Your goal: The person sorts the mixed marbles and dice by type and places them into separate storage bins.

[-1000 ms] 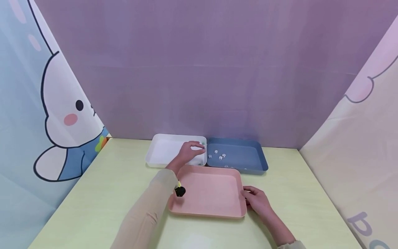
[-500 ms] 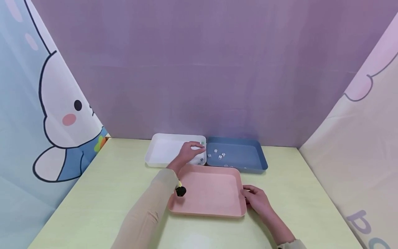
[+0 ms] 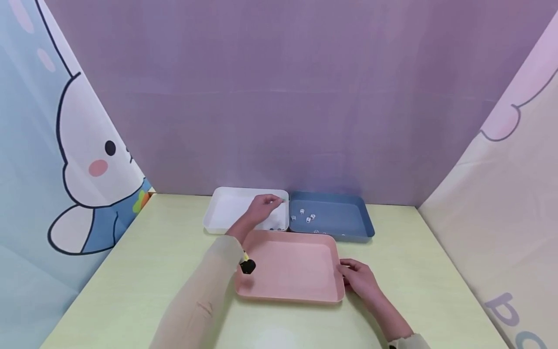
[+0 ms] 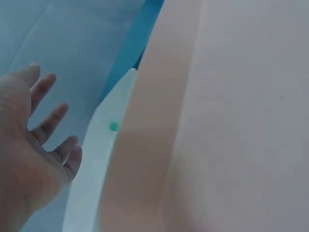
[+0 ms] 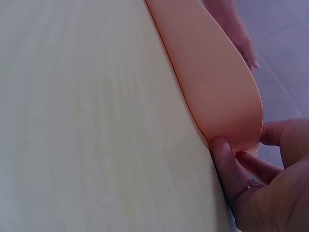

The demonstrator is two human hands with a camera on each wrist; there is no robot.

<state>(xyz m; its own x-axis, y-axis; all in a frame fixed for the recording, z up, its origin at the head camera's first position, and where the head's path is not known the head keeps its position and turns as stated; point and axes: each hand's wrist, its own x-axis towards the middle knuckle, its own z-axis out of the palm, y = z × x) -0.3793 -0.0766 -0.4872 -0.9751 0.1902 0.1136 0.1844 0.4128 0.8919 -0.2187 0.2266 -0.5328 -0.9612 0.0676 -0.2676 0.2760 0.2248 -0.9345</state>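
Note:
My left hand [image 3: 260, 207] reaches over the right end of the white tray [image 3: 228, 208], its fingertips near a small green piece [image 3: 283, 200]. In the left wrist view its fingers are spread, and the green piece [image 4: 114, 126] lies apart from them. Small dark pieces [image 3: 275, 229], too small to identify, lie at the white tray's near edge. My right hand [image 3: 359, 280] grips the right side of the pink tray [image 3: 292, 271]; in the right wrist view thumb and fingers hold its corner wall [image 5: 227, 96].
A blue tray [image 3: 340, 213] adjoins the white one on the right, with several white dice [image 3: 308, 219] in it. All the trays stand on a pale wooden table [image 3: 131, 281]. A purple cloth [image 3: 279, 97] hangs behind, with printed cloths at both sides.
My left hand has moved slightly left and away from me, towards the green piece. Dark pieces have come into view at the white tray's near edge. My right hand stays put.

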